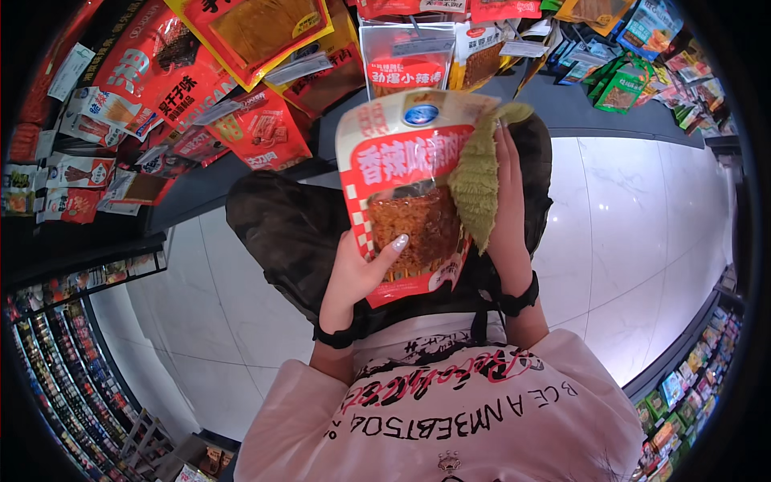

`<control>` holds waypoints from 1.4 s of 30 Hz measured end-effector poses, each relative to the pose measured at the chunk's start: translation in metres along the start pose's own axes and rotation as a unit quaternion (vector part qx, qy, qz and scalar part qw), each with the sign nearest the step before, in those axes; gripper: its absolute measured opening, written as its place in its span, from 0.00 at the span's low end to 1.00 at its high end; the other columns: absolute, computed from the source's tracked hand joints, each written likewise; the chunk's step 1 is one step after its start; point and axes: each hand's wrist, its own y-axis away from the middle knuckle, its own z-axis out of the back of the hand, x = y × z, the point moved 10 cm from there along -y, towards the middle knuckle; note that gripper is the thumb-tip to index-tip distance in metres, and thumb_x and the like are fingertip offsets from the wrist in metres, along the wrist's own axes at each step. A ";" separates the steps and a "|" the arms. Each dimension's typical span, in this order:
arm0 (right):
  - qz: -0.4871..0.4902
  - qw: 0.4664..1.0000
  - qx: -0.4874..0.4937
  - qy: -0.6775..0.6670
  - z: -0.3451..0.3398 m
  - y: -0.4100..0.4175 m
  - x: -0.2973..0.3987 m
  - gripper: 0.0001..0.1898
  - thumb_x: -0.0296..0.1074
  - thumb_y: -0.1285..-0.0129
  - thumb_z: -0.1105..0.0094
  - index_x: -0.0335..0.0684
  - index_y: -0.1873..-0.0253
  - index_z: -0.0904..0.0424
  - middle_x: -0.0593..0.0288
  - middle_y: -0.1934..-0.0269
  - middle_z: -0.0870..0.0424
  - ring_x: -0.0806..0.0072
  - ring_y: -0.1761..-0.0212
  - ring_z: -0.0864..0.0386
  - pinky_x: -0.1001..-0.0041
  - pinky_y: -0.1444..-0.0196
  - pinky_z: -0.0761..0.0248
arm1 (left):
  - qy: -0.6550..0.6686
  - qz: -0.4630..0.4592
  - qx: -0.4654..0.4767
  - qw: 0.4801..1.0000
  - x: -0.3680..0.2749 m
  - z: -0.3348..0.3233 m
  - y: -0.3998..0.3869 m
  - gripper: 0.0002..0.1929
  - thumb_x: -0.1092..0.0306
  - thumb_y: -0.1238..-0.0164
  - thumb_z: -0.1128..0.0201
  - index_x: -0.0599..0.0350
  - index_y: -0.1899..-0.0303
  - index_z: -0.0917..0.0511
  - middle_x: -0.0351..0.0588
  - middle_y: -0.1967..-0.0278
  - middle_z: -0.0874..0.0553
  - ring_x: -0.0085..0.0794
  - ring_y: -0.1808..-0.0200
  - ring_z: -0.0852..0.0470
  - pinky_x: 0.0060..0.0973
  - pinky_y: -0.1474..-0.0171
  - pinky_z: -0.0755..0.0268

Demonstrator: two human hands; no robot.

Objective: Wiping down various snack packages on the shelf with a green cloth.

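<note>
In front of me, above my lap, my left hand (367, 262) grips a red and white snack packet (397, 162) by its lower left edge, thumb across the clear window that shows brown food. A fuzzy green cloth (479, 181) lies against the packet's right side. Behind that cloth, my right hand (509, 193) holds it to the packet, fingers pointing up; part of the hand is hidden by the cloth. The packet stands tilted, its printed face towards me.
Hanging snack packets (259, 129) fill the dark display shelf (542, 108) ahead, with price tags among them. Green packets (623, 81) hang farther right. Pale floor tiles (626, 217) lie on both sides of my knees. Stocked shelves (66, 361) stand at the lower left, beside a stepladder (141, 443).
</note>
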 end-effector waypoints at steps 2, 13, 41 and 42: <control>-0.082 0.983 0.055 -0.153 -0.013 0.008 -0.017 0.28 0.26 0.45 0.50 0.37 0.38 0.44 0.52 0.43 0.36 0.67 0.42 0.36 0.72 0.42 0.43 | 0.022 0.006 0.004 1.000 0.004 0.004 0.000 0.21 0.76 0.42 0.44 0.68 0.46 0.37 0.45 0.58 0.22 0.21 0.57 0.26 0.21 0.53 0.33; -0.198 0.862 0.159 -0.439 -0.048 0.022 -0.017 0.26 0.25 0.44 0.49 0.33 0.39 0.43 0.61 0.50 0.29 0.80 0.48 0.33 0.80 0.47 0.40 | 0.164 0.040 -0.079 0.982 0.015 0.020 0.009 0.30 0.75 0.42 0.44 0.65 0.39 0.46 0.47 0.50 0.29 0.25 0.51 0.29 0.23 0.47 0.38; -0.144 0.881 0.287 -0.349 -0.073 0.045 0.019 0.24 0.22 0.50 0.58 0.33 0.44 0.41 0.49 0.60 0.25 0.64 0.55 0.24 0.74 0.52 0.35 | 0.123 -0.073 -0.261 0.955 -0.022 0.078 0.016 0.28 0.76 0.42 0.46 0.61 0.39 0.45 0.49 0.45 0.32 0.29 0.46 0.31 0.25 0.43 0.40; -0.144 0.881 0.287 -0.348 -0.074 0.046 0.019 0.24 0.22 0.50 0.58 0.33 0.44 0.41 0.49 0.60 0.25 0.64 0.55 0.24 0.74 0.52 0.35 | 0.116 -0.082 -0.262 0.955 -0.024 0.079 0.016 0.27 0.76 0.42 0.46 0.61 0.40 0.44 0.48 0.45 0.32 0.29 0.46 0.31 0.24 0.44 0.40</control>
